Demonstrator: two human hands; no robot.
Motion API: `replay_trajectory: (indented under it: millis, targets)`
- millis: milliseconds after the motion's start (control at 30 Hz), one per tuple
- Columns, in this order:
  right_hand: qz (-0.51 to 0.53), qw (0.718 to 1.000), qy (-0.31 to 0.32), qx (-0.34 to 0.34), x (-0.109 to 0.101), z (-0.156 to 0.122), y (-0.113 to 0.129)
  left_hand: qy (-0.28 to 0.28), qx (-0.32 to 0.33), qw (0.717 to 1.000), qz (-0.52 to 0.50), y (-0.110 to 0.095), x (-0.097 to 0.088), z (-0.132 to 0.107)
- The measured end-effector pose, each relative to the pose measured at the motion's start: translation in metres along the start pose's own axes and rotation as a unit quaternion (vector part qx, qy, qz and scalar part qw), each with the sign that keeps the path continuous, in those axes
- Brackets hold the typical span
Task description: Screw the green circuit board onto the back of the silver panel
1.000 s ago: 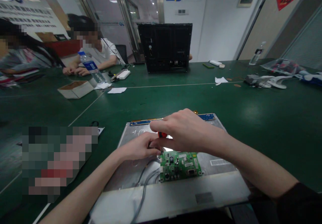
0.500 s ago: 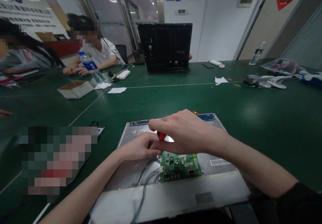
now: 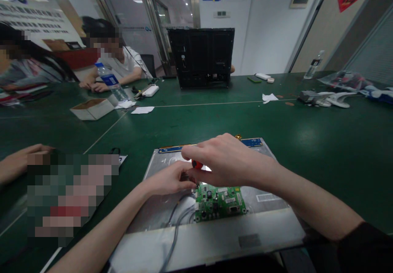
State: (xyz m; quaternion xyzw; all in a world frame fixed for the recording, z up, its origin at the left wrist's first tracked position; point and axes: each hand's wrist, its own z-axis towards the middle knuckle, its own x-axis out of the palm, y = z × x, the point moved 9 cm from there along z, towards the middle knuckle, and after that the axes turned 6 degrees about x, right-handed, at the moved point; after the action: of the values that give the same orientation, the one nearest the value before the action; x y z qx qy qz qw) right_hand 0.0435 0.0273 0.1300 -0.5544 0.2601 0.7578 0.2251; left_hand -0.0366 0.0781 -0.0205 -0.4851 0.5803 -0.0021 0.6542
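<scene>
A silver metal panel (image 3: 264, 224) lies flat on the green table in front of me, with a small green circuit board (image 3: 220, 202) on it and grey cables (image 3: 176, 219) running off its left side. My right hand (image 3: 227, 160) is closed round a red-handled screwdriver (image 3: 197, 164), held upright at the board's top left corner. My left hand (image 3: 167, 179) is pinched just beside the screwdriver's shaft, at the same corner; what its fingertips hold is hidden.
A black monitor back (image 3: 202, 58) stands upright at the table's far side. A cardboard box (image 3: 92, 108), a water bottle (image 3: 111, 82) and papers lie at the left. Two people sit at the far left. Another person's hand (image 3: 18, 162) rests at the left edge.
Another person's hand has come into view at the left edge of the table. My own hands have hardly moved.
</scene>
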Motion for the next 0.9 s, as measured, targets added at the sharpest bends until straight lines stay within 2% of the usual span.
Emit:
replay_trajectory:
  millis: [267, 633, 900]
  targets:
    - [0.008, 1.0, 0.008, 0.007, 0.0014, 0.0011, -0.0015, -0.013, 0.022, 1.0, -0.014, -0.0061, -0.0041, 0.0005]
    - [0.014, 1.0, 0.016, 0.009, 0.0015, 0.001, -0.0016, -0.019, 0.003, 1.0, -0.015, -0.0037, -0.0036, -0.0007]
    - [0.012, 1.0, 0.016, 0.012, 0.0025, 0.002, -0.0018, 0.002, 0.001, 1.0, -0.005, -0.0019, -0.0005, 0.0008]
